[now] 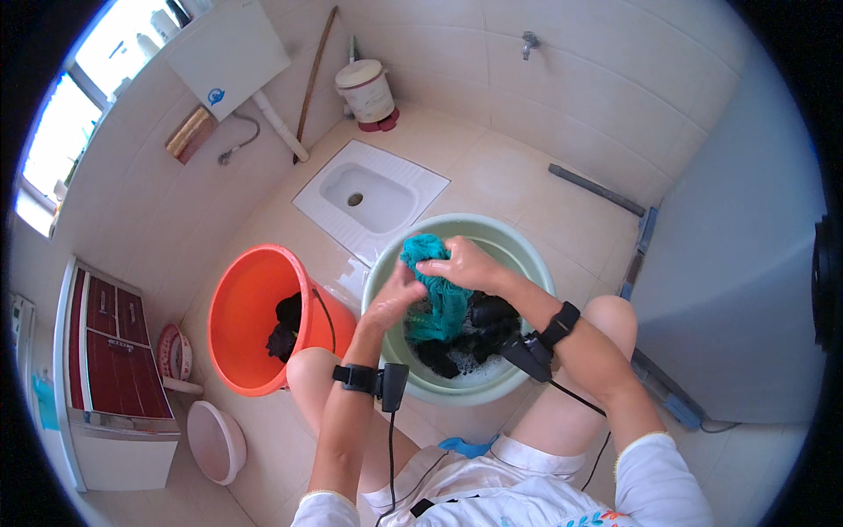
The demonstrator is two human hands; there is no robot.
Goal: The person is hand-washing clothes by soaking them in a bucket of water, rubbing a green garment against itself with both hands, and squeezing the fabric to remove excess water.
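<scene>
A wet teal cloth [442, 309] is bunched between my two hands above a pale green basin [543, 283]. My left hand [398, 295] presses against its left side, fingers partly hidden behind the fabric. On the other side, my right hand [466, 265] grips the upper part with thumb and fingers. The cloth's lower end hangs down into the basin. Sudsy water [484, 377] and dark wet laundry [492, 323] lie below it. Each forearm wears a black strap with a wired device.
At left, an orange bucket [230, 329] holds dark cloth [284, 332]. Beyond the basin is a squat toilet [369, 188] set in the floor. A pink basin [214, 444] leans near the red-fronted cabinet [125, 342]. A grey panel [731, 277] stands at right, with a wall tap [529, 45] at the back.
</scene>
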